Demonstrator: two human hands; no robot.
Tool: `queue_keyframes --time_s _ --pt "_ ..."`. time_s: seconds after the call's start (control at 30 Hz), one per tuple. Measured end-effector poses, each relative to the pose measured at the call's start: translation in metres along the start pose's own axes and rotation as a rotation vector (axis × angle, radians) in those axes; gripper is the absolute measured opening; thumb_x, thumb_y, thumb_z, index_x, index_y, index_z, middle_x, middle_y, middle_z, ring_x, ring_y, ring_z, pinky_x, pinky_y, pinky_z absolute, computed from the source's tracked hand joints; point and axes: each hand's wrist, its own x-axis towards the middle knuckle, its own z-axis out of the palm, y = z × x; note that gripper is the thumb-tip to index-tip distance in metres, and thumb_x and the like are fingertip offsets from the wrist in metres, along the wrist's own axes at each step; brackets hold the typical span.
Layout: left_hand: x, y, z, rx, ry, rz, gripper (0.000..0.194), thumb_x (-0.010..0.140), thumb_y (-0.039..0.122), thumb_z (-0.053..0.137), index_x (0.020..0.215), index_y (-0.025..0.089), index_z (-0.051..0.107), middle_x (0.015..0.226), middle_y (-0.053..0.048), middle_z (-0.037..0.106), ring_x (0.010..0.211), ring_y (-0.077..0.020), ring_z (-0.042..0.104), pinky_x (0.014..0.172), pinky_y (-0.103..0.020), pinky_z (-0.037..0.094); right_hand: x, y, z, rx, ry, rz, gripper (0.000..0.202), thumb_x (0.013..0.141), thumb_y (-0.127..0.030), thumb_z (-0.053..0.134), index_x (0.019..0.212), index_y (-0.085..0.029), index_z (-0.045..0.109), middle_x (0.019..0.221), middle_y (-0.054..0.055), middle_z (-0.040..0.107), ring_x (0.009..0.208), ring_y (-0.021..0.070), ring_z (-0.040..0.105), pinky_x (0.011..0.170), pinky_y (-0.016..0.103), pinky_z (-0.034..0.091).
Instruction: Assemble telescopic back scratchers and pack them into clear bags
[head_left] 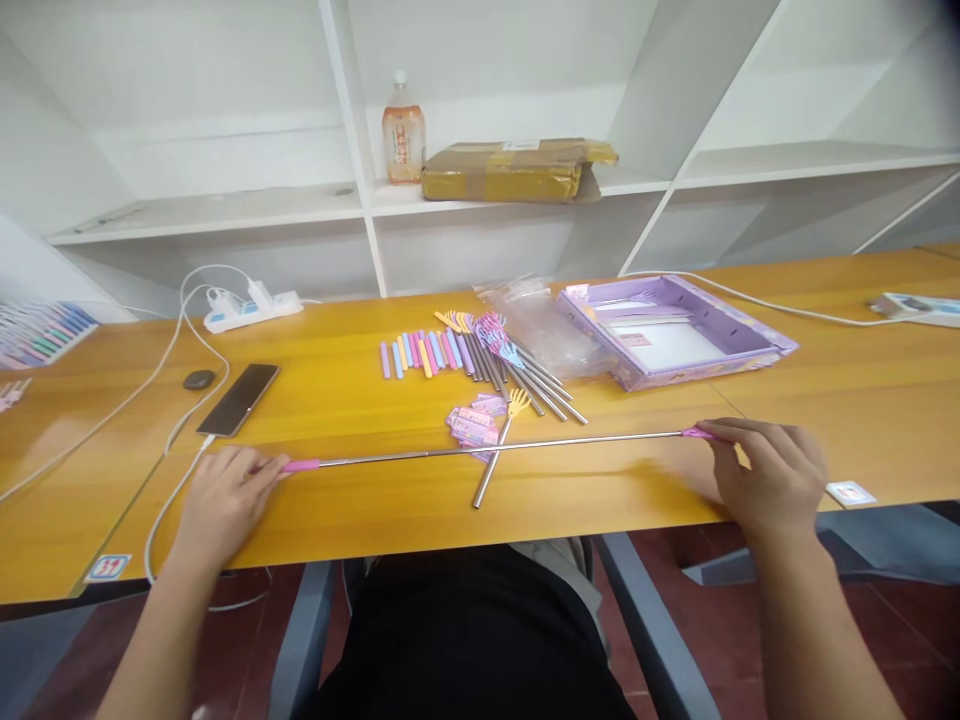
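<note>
A thin metal rod (465, 450) stretches almost level above the orange table. My left hand (229, 495) pinches its pink handle (302, 466); my right hand (765, 465) grips the pink piece at the other end, whose shape my fingers partly hide. Beneath the rod lie a yellow claw-headed stick (496, 455) and a pile of small pink and purple cards (476, 422). Behind them are a row of coloured handles (424, 354) and several metal sticks (536, 375) with pink, blue, purple and yellow claw heads.
A purple tray (750, 360) sits at the back right beside a clear plastic bag (544, 325). On the left are a phone (240, 398), a black mouse-like object (199, 380), a power strip (251, 312) and cables. The shelf behind holds a bottle (403, 135) and a taped box (510, 172).
</note>
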Motion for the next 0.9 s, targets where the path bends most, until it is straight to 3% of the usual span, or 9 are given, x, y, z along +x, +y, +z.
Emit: queue_keyframes --time_s 0.17,0.3,0.53,0.7,0.9 --pt "0.004 0.015 0.006 -0.088 -0.061 0.010 0.018 0.111 0.028 0.062 0.115 0.023 0.079 0.093 -0.008 0.072 0.091 -0.0273 0.065 0.079 -0.039 0.045 -0.002 -0.016 -0.007 0.029 -0.095 -0.011 0.010 0.099 -0.029 0.085 0.106 -0.027 0.078 0.102 0.007 0.083 0.090 0.0221 0.077 0.086 0.033 0.056" --pt "-0.002 0.021 0.013 -0.095 -0.060 0.006 0.021 0.111 0.024 0.061 0.122 0.020 0.078 0.108 -0.011 0.077 0.099 -0.0288 0.067 0.087 -0.042 0.050 -0.003 -0.026 -0.013 0.046 -0.140 -0.121 0.014 0.098 -0.027 0.087 0.107 -0.028 0.078 0.100 0.004 0.083 0.084 0.0190 0.077 0.082 0.031 0.057" --pt "0.004 0.041 0.011 -0.174 -0.091 0.052 0.027 0.114 0.018 0.051 0.127 0.019 0.075 0.113 -0.012 0.078 0.100 -0.0278 0.067 0.088 -0.041 0.051 0.017 -0.044 -0.019 -0.053 -0.028 -0.190 0.019 0.091 -0.019 0.093 0.099 -0.026 0.077 0.086 -0.001 0.080 0.075 0.0165 0.071 0.072 0.029 0.054" --pt "0.038 0.078 -0.004 -0.198 -0.016 0.094 0.021 0.112 0.015 0.055 0.119 0.017 0.074 0.105 -0.011 0.077 0.094 -0.0261 0.066 0.081 -0.039 0.049 0.041 -0.102 -0.019 0.179 -0.080 -0.159 0.014 0.102 -0.011 0.077 0.109 -0.023 0.076 0.091 0.002 0.079 0.079 0.0187 0.068 0.079 0.034 0.053" --pt "0.080 0.146 -0.014 -0.305 0.083 0.138 0.015 0.108 0.011 0.063 0.121 0.015 0.071 0.099 -0.010 0.074 0.086 -0.0239 0.059 0.077 -0.038 0.046 0.071 -0.201 -0.022 0.325 -0.209 -0.328 0.015 0.109 -0.012 0.066 0.114 -0.022 0.077 0.092 0.006 0.077 0.075 0.0182 0.059 0.074 0.037 0.045"
